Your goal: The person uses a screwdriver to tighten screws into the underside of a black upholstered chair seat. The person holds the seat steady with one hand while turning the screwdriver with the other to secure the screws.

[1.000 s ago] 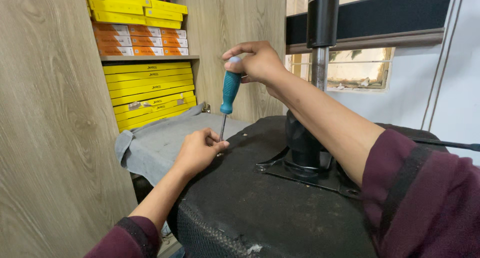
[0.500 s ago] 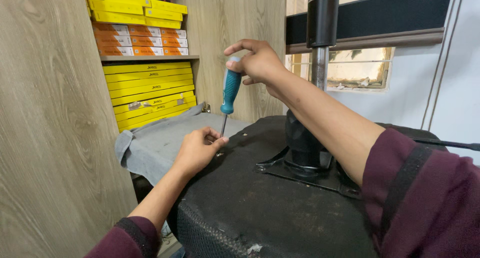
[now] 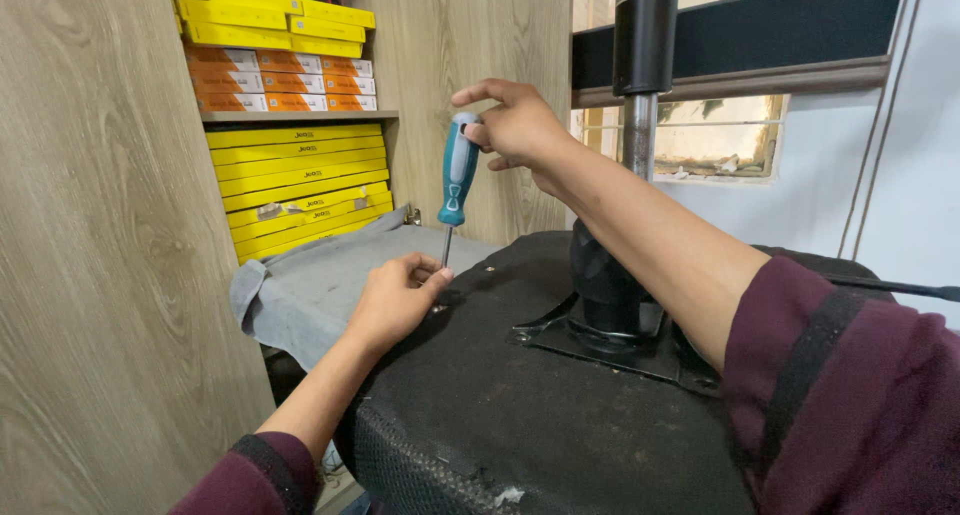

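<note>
A person in maroon sleeves works a screwdriver (image 3: 457, 175) upright over the black underside of an upturned chair seat (image 3: 520, 415); the right hand (image 3: 515, 125) closes around the top of the teal and grey handle, thumb and fingers wrapped on its cap, index finger lifted a little above the rest; the left hand (image 3: 395, 300) rests low on the seat's near edge, fingers curled in and pinched close around the thin metal shaft just above its tip; whether those fingertips also hold a screw cannot be told, since the tip is hidden behind them. The screwdriver stands almost vertical between the two hands, handle high, blade pointing down at the fabric-covered surface near the seat's left rim; a black metal mounting plate (image 3: 600, 340) sits bolted on the seat just to the right, and from it rises a gas-lift column (image 3: 640, 95), dark sleeve above, bright steel rod below, passing behind the right forearm. A grey cloth (image 3: 310, 285) lies spread beside the seat on the left; behind it, wooden shelves (image 3: 300, 115) carry stacks of flat yellow boxes (image 3: 295, 180) and orange boxes (image 3: 280, 80); a window (image 3: 720, 140) shows at the back right.
</note>
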